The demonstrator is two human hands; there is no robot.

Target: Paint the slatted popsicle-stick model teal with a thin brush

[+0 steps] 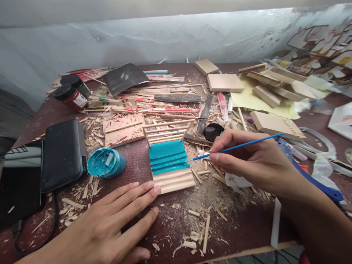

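Observation:
A small wooden stick model (173, 182) stands on the dark red table, with slats in front and a rail frame behind. Its rear slats (167, 151) are coated in wet-looking turquoise paint; the front ones are bare wood. My right hand (244, 157) pinches a thin blue paintbrush (242, 144), whose tip meets the right edge of the painted slats. Fingers extended, my left hand (118, 220) lies flat on the table, its fingertips at the model's front left corner. An uncapped jar of turquoise paint (118, 165) stands left of the model.
A black power bank (64, 154) and a phone (20, 183) lie at left. Two dark-lidded jars (72, 98) stand behind. Bundled sticks, wood blocks (225, 82) and a black lid (213, 131) crowd the back. Shavings (196, 234) litter the front.

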